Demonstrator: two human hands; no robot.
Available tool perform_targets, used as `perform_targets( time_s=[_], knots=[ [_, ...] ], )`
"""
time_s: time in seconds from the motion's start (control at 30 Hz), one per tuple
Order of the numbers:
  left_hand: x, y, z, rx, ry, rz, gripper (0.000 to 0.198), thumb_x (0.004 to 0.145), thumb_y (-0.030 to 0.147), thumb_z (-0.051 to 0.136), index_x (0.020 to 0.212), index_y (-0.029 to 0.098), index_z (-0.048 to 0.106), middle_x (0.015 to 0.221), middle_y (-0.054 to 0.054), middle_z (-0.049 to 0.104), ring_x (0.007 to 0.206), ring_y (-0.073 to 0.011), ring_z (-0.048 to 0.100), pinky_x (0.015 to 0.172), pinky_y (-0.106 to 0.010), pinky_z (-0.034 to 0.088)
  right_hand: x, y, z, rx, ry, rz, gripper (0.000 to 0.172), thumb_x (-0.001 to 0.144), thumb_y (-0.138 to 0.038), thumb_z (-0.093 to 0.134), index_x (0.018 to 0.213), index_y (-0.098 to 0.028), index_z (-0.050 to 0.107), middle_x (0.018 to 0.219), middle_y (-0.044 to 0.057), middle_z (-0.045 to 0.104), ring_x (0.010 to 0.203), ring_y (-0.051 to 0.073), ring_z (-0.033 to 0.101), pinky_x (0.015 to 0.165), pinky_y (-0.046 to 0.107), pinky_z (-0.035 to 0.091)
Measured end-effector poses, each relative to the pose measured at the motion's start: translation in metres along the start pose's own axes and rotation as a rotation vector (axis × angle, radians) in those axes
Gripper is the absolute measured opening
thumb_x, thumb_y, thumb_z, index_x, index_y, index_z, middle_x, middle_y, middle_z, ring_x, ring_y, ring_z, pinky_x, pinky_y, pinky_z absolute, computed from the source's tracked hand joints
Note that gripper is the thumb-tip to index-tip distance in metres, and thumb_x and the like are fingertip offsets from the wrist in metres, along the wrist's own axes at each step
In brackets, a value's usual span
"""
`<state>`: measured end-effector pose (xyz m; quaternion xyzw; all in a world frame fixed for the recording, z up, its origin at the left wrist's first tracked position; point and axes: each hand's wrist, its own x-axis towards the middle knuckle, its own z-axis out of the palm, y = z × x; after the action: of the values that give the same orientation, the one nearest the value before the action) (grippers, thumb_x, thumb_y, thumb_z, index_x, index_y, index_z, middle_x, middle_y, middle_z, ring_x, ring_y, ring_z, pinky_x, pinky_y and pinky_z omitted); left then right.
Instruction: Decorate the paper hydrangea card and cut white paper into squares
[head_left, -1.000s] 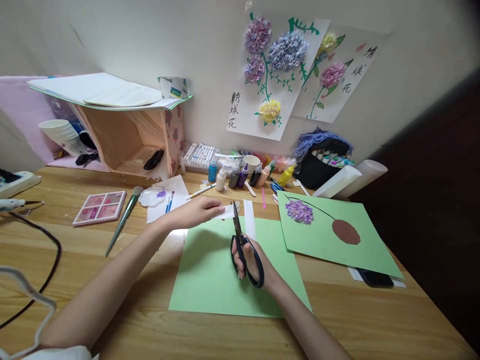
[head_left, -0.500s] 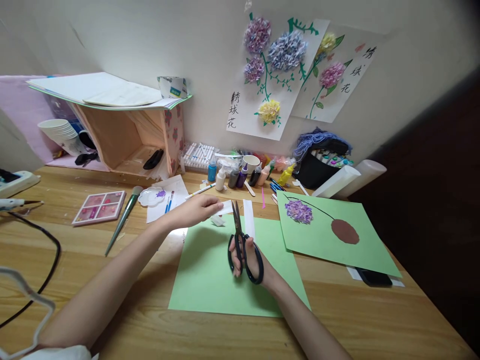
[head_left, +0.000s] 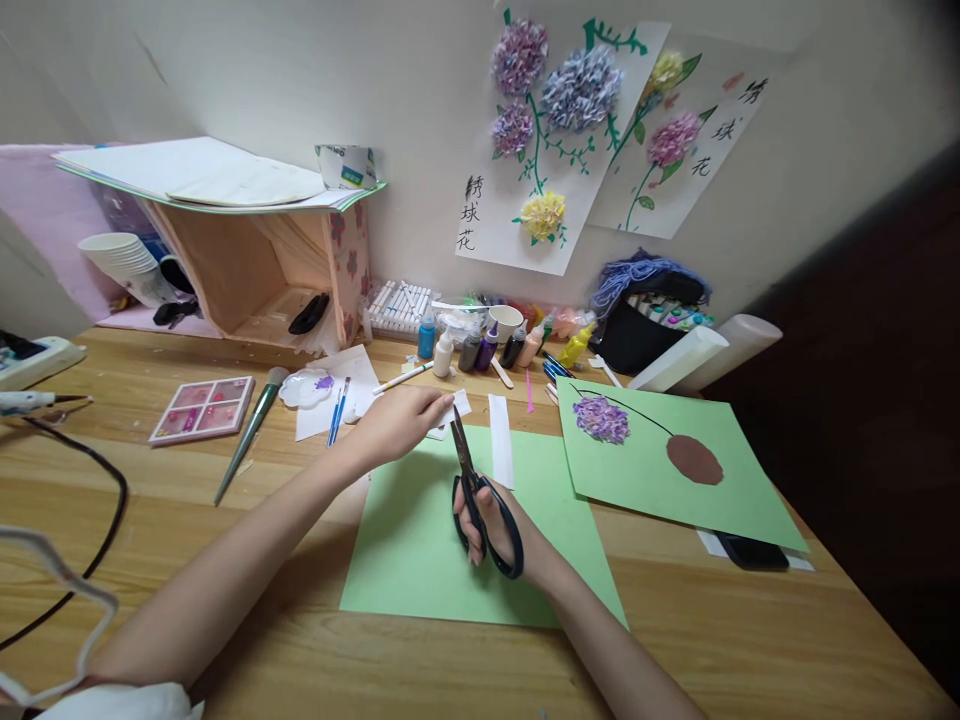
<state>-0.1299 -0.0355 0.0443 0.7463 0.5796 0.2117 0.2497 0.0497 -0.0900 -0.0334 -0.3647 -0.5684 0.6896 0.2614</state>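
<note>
My right hand is closed around the black handles of a pair of scissors, over a green sheet of paper. The dark blades point up and a little left, close to my left hand's fingertips. Between thumb and fingers, my left hand pinches a small white paper piece, partly hidden by the fingers and blade tips. A white paper strip lies on the far edge of the green sheet, just right of the blades.
At the right lies a green card with a purple flower and brown circle. Paint bottles stand along the back. A makeup brush, a palette and blue paintbrushes lie left. A black cable curves at far left.
The scissor blades have closed and swung left toward my left hand. Less of the white piece shows beyond the fingers. The whole view has shifted slightly.
</note>
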Motion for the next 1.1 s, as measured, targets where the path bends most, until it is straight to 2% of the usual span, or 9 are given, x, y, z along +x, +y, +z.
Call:
perform_targets(
  time_s=[0.1, 0.23, 0.37, 0.5, 0.73, 1.1],
  knots=[
    [0.000, 0.000, -0.003, -0.048, -0.035, -0.048, 0.045, 0.088, 0.049, 0.028, 0.059, 0.019, 0.043, 0.054, 0.001, 0.050, 0.054, -0.0140, 0.045, 0.051, -0.025, 0.026, 0.002, 0.002, -0.004, -0.031, 0.045, -0.006, 0.064, 0.066, -0.082, 0.036, 0.075, -0.019, 0.042, 0.045, -0.009, 0.038, 0.030, 0.005, 0.036, 0.032, 0.018, 0.035],
    [-0.001, -0.003, -0.010, -0.082, -0.122, -0.042, 0.041, 0.084, 0.051, 0.039, 0.061, 0.018, 0.048, 0.055, 0.001, 0.050, 0.054, -0.0133, 0.045, 0.049, -0.024, 0.026, 0.003, 0.007, -0.010, -0.021, 0.078, -0.013, 0.065, 0.067, -0.083, 0.030, 0.076, -0.019, 0.042, 0.043, -0.009, 0.038, 0.030, 0.006, 0.037, 0.033, 0.019, 0.035],
    [-0.001, -0.005, -0.014, -0.126, -0.104, -0.021, 0.038, 0.082, 0.049, 0.042, 0.062, 0.017, 0.048, 0.056, 0.002, 0.048, 0.054, -0.0120, 0.043, 0.049, -0.023, 0.025, 0.001, 0.006, -0.011, -0.020, 0.025, -0.032, 0.067, 0.068, -0.082, 0.026, 0.081, -0.019, 0.042, 0.048, -0.008, 0.040, 0.035, 0.007, 0.041, 0.040, 0.021, 0.040],
    [0.000, -0.005, -0.013, -0.151, -0.131, -0.031, 0.040, 0.081, 0.051, 0.043, 0.062, 0.017, 0.048, 0.055, 0.002, 0.045, 0.052, -0.0112, 0.039, 0.048, -0.023, 0.024, -0.001, 0.002, -0.009, -0.007, -0.008, -0.015, 0.066, 0.066, -0.083, 0.031, 0.080, -0.019, 0.041, 0.049, -0.009, 0.038, 0.035, 0.006, 0.038, 0.041, 0.022, 0.041],
    [0.000, -0.004, -0.012, -0.176, -0.153, -0.051, 0.041, 0.079, 0.054, 0.046, 0.058, 0.018, 0.043, 0.052, 0.004, 0.039, 0.050, -0.0102, 0.035, 0.047, -0.024, 0.023, 0.000, 0.006, -0.011, -0.104, 0.018, -0.021, 0.065, 0.067, -0.082, 0.030, 0.079, -0.019, 0.040, 0.049, -0.008, 0.037, 0.036, 0.006, 0.037, 0.038, 0.020, 0.038],
    [0.000, -0.003, -0.012, -0.150, -0.175, -0.040, 0.038, 0.081, 0.050, 0.044, 0.064, 0.016, 0.049, 0.057, 0.003, 0.039, 0.052, -0.0101, 0.035, 0.048, -0.024, 0.021, 0.002, 0.003, -0.011, -0.075, 0.040, -0.025, 0.067, 0.066, -0.084, 0.029, 0.078, -0.019, 0.041, 0.048, -0.009, 0.037, 0.037, 0.006, 0.035, 0.038, 0.020, 0.039]
  ],
)
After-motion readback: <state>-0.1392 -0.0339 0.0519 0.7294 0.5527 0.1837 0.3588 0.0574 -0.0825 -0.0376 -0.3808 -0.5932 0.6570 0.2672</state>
